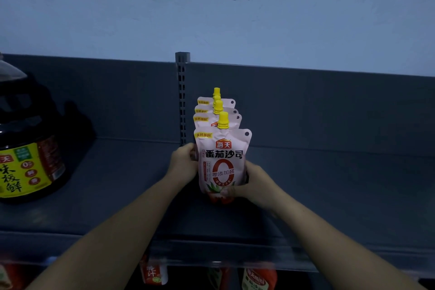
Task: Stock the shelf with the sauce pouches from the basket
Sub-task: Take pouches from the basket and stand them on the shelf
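Left hand (pixel 184 160), right hand (pixel 253 183) grip front pink yellow-capped sauce pouch (pixel 221 162) at its 9 and 4 o'clock; upright on dark grey metal shelf (pixel 329 195), heading a row (pixel 216 110) of apparently four.

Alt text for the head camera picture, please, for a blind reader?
A left hand and right hand hold the front pink sauce pouch with yellow cap, in a row of four on a dark grey metal shelf. A dark yellow-labelled jug stands at left.
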The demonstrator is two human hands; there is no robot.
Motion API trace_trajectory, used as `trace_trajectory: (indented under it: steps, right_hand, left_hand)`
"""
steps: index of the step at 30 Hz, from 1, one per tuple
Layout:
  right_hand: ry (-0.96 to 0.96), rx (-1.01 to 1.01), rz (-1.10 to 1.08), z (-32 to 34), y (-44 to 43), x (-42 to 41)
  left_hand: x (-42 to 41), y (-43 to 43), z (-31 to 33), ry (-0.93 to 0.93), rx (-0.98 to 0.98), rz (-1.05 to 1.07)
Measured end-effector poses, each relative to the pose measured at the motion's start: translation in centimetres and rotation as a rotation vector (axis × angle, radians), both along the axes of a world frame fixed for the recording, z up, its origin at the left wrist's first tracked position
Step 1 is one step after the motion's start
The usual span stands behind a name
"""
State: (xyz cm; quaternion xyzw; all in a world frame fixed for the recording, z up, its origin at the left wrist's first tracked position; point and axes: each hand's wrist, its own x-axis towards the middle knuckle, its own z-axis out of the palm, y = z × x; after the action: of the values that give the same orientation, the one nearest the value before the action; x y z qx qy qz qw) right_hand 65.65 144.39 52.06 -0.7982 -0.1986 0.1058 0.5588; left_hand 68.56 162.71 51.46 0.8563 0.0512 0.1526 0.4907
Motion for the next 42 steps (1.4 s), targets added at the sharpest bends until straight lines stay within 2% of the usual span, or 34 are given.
trace_trajectory:
  steps: [6,8,10,12,14,17,19,21,26,32,38,42]
  right_hand:
    - [-0.002,0.031,-0.003,0.3,0.1,-0.6]
    - [0.008,0.053,-0.017,0.3,0.2,-0.7]
    - [0.018,0.075,-0.032,0.4,0.3,-1.0]
    - [0.048,0.138,-0.040,0.7,0.6,-1.5]
    - [0.059,0.247,-0.037,1.3,1.1,-2.0]
    - [0.026,0.417,-0.030,2.6,2.3,-2.4]
    - [-0.027,0.513,-0.013,3.9,3.1,-2.6]
    - [-0.083,0.561,0.028,5.0,3.7,-2.6]
    - [-0.194,0.390,0.199,6.6,3.6,-2.8]
    - [-0.304,0.278,0.212,7.9,3.2,-3.0]
    - [-0.429,0.161,0.079,7.4,2.7,-2.9]
    - [-0.527,0.168,0.048,7.1,2.3,-3.0]
  left_hand:
    - [-0.9,0.8,0.3,0.071,-0.097,-0.088]
    - [-2.0,1.4,0.7,0.008,-0.156,-0.029]
    - [-3.8,1.9,1.4,-0.073,-0.298,0.043]
    - [-6.3,2.0,2.5,-0.028,-0.448,-0.064]
    - [-8.5,1.8,2.9,0.030,-0.447,-0.291]
    - [-10.4,1.5,2.9,-0.091,-0.296,-0.546]
    - [-10.3,1.6,3.3,-0.203,-0.234,-0.554]
    - [-10.4,1.8,4.4,-0.258,-0.289,-0.510]
    - [-11.0,2.4,6.9,-0.313,-0.342,-0.448]
    - [-11.6,2.5,8.2,-0.364,-0.193,-0.421]
    - [-11.6,2.5,7.6,-0.340,-0.171,-0.475]
    - [-11.9,2.7,7.6,-0.332,-0.157,-0.480]
